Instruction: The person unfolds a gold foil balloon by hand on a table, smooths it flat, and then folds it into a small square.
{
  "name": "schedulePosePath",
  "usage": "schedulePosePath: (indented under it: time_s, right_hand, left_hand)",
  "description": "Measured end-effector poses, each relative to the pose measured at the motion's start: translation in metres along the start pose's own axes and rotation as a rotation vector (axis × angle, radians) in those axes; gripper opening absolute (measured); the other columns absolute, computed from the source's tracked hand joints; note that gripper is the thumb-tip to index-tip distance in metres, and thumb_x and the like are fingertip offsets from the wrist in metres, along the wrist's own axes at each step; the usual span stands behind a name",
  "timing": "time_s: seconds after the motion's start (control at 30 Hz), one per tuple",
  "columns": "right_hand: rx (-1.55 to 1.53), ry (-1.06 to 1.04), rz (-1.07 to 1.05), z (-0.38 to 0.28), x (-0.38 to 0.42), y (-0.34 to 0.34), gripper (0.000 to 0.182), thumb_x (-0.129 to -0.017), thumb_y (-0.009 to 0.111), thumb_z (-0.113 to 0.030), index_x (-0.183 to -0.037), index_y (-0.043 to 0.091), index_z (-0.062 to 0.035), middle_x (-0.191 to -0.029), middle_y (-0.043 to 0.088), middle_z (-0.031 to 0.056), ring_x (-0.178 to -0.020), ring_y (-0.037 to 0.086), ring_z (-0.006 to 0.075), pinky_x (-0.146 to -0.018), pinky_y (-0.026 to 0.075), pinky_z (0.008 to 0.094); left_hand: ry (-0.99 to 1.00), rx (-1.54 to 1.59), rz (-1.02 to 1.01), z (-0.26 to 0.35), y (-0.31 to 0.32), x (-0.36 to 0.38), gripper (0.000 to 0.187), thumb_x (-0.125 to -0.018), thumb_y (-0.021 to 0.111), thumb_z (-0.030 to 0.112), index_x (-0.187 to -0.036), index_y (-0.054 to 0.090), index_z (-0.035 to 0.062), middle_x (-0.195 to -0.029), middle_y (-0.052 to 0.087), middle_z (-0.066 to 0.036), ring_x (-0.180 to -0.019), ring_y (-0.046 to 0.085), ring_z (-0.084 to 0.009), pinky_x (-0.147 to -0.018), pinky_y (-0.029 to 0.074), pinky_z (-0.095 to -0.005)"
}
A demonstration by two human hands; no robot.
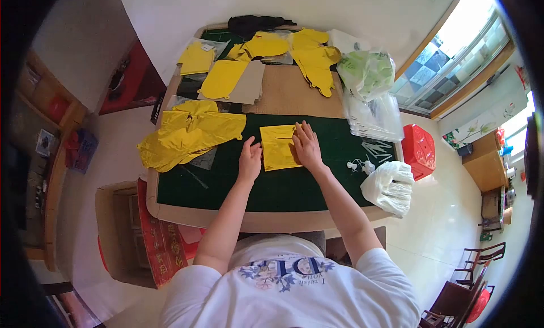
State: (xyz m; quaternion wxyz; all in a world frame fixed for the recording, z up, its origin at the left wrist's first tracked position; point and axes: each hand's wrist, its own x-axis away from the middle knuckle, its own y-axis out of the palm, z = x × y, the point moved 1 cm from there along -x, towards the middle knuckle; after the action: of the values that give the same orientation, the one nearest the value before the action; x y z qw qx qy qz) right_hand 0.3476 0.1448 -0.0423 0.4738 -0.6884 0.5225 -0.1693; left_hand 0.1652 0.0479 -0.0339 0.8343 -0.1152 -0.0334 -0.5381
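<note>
Yellow sheet [277, 147] lies folded on the green surface [226, 186]; my right hand [306, 145] presses flat on it, left hand [250, 159] open at its edge. I'd keep edges aligned, pressing evenly.

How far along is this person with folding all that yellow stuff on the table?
Probably early on. In hand: both the left hand and right hand press flat on a folded square of thin yellow plastic on the green mat. One smaller yellow folded piece at the far end may be finished. Left: a crumpled yellow heap beside the hands and more loose yellow sheets farther back.
</note>
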Motion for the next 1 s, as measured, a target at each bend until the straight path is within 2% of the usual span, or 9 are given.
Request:
schedulePosePath:
  time_s: [0.17,0.27,0.4,0.47,0.6,0.77,0.87,0.93,1.0]
  right_hand:
    - [0.03,-0.019,0.003,-0.002,0.003,0.002,0.048,-0.097,0.046,-0.03,-0.14,0.042,-0.0101,-0.149,0.032,0.0189,-0.139,0.029,0.0342,-0.113,0.022,0.0469]
    - [0.048,-0.027,0.031,-0.006,0.005,0.001,0.047,-0.097,0.046,-0.029,-0.14,0.044,-0.01,-0.148,0.033,0.0191,-0.139,0.029,0.0342,-0.113,0.023,0.0466]
    - [0.101,0.011,-0.027,-0.009,0.004,-0.002,0.047,-0.098,0.044,-0.03,-0.14,0.042,-0.0107,-0.149,0.032,0.0181,-0.14,0.027,0.0334,-0.114,0.022,0.0462]
    - [0.087,0.027,-0.047,-0.007,0.003,-0.003,0.047,-0.099,0.042,-0.032,-0.141,0.041,-0.0116,-0.15,0.03,0.0175,-0.141,0.025,0.032,-0.114,0.021,0.0458]
    - [0.006,-0.001,-0.029,-0.006,0.0,-0.006,0.045,-0.099,0.042,-0.029,-0.14,0.042,-0.0108,-0.15,0.031,0.0173,-0.141,0.025,0.0321,-0.114,0.021,0.0458]
    - [0.117,-0.053,-0.034,-0.008,0.003,0.0,0.043,-0.098,0.043,-0.027,-0.138,0.045,-0.0095,-0.149,0.032,0.0171,-0.14,0.026,0.0327,-0.114,0.022,0.0464]
    - [0.147,-0.068,-0.002,-0.009,0.005,0.002,0.043,-0.097,0.044,-0.028,-0.136,0.047,-0.0091,-0.148,0.034,0.0173,-0.139,0.029,0.0334,-0.113,0.023,0.0472]
    - [0.154,-0.056,0.006,-0.013,0.005,0.0,0.044,-0.096,0.046,-0.029,-0.135,0.047,-0.0085,-0.147,0.036,0.0177,-0.138,0.031,0.0337,-0.113,0.023,0.0482]
    - [0.16,-0.072,0.022,-0.01,0.005,0.002,0.044,-0.096,0.046,-0.028,-0.135,0.048,-0.0088,-0.147,0.037,0.0175,-0.138,0.031,0.0331,-0.113,0.023,0.0479]
  left_hand:
    - [0.055,0.032,0.107,-0.001,-0.001,-0.016,0.044,-0.095,0.05,0.01,-0.137,0.038,0.0054,-0.122,0.059,-0.018,-0.107,0.06,-0.0248,-0.092,0.047,-0.0337]
    - [-0.155,0.284,-0.068,0.007,0.001,-0.017,0.047,-0.096,0.05,0.011,-0.14,0.034,0.0046,-0.119,0.058,-0.017,-0.105,0.06,-0.021,-0.091,0.048,-0.0333]
    - [-0.176,0.339,-0.058,0.002,0.003,-0.031,0.045,-0.093,0.053,0.013,-0.135,0.039,0.0031,-0.112,0.062,-0.017,-0.096,0.063,-0.022,-0.082,0.051,-0.0304]
    - [0.004,-0.081,0.054,0.004,0.001,-0.036,0.047,-0.091,0.057,0.012,-0.134,0.04,0.0037,-0.109,0.063,-0.017,-0.094,0.064,-0.0237,-0.082,0.051,-0.0312]
    - [0.2,-0.214,0.168,0.011,0.014,-0.031,0.044,-0.089,0.06,0.007,-0.13,0.044,0.0047,-0.101,0.063,-0.013,-0.091,0.064,-0.0224,-0.082,0.051,-0.0335]
    - [0.18,-0.246,0.159,0.023,0.021,-0.039,0.045,-0.086,0.061,0.002,-0.127,0.044,0.0029,-0.096,0.064,-0.014,-0.087,0.064,-0.0277,-0.079,0.052,-0.0352]
    - [0.059,-0.268,0.097,0.029,0.019,-0.04,0.044,-0.086,0.059,-0.002,-0.127,0.044,0.0031,-0.1,0.063,-0.015,-0.095,0.062,-0.029,-0.086,0.049,-0.0369]
    - [0.365,-0.576,0.282,0.027,0.024,-0.035,0.04,-0.089,0.056,0.002,-0.127,0.045,0.0031,-0.111,0.06,-0.018,-0.109,0.056,-0.0296,-0.097,0.042,-0.0408]
    - [0.515,-0.692,0.239,0.016,0.033,-0.032,0.043,-0.09,0.055,0.005,-0.131,0.043,0.0041,-0.121,0.056,-0.017,-0.118,0.051,-0.0289,-0.102,0.038,-0.0409]
